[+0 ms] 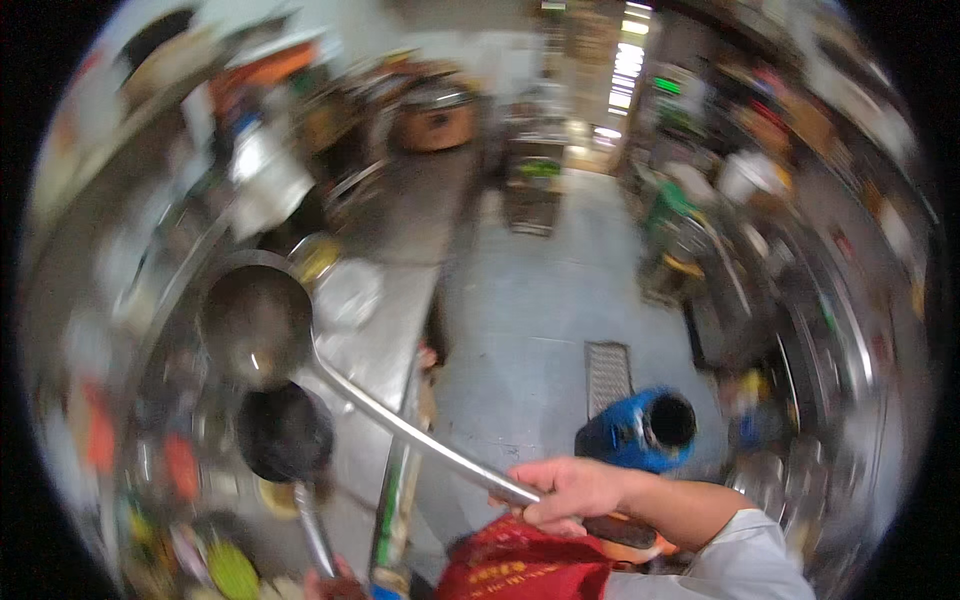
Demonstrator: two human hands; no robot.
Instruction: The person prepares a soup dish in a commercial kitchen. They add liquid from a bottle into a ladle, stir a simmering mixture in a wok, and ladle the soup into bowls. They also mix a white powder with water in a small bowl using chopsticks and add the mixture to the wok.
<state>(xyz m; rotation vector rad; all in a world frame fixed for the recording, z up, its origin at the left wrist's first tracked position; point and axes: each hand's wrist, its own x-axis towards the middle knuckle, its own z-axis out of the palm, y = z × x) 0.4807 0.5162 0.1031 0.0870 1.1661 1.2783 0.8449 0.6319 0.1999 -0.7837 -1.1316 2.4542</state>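
My right hand (562, 499) is closed around the long metal handle of a large round pan or ladle (259, 322) with a deep bowl, at the left over the steel counter. My left hand (336, 583), at the bottom edge and partly cut off, grips the metal handle of a dark wok (285, 435). The wok lies just below the larger bowl in view; whether the two touch I cannot tell. A white round plate or lid (351, 292) and a yellow-rimmed container (315, 259) stand beside the large bowl. Motion blurs much of the picture.
A steel counter (367, 375) runs along the left, with a big lidded pot (439, 112) at its far end. A blue cylinder-like container (637, 431) stands on the floor by a drain grate (609, 375). Crowded shelves and racks line the right side.
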